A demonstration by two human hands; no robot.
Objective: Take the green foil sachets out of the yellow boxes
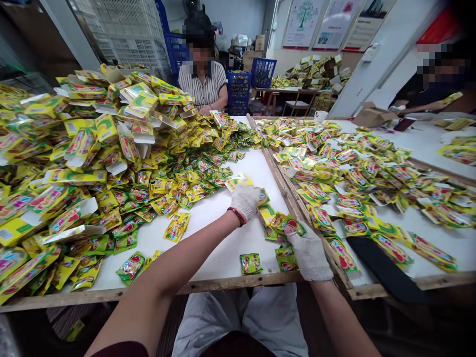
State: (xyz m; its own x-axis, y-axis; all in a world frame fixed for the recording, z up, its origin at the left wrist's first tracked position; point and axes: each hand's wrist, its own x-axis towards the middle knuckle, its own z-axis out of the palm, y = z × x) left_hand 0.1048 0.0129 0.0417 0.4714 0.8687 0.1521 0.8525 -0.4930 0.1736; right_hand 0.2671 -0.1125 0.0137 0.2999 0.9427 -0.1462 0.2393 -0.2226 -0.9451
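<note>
My left hand (245,201), in a white knitted glove, reaches over the white tabletop (219,243). Its fingers are curled round a small yellow carton (238,181), most of which the glove hides. Closer to the wooden divider, my right hand (309,250), gloved too, has its thumb pressed on several green and yellow candy packets (278,221). Just below the hands lie a green packet (251,264) and a second green packet (285,258). A yellow packet (177,227) rests by itself to the left of my left forearm.
Cartons are heaped on the left (85,144), with loose packets (193,173) spilling from the heap. Past the wooden divider (284,183) lie many filled-looking cartons (349,173) and a black strip (386,267). One person (203,84) sits opposite, another (427,94) at far right.
</note>
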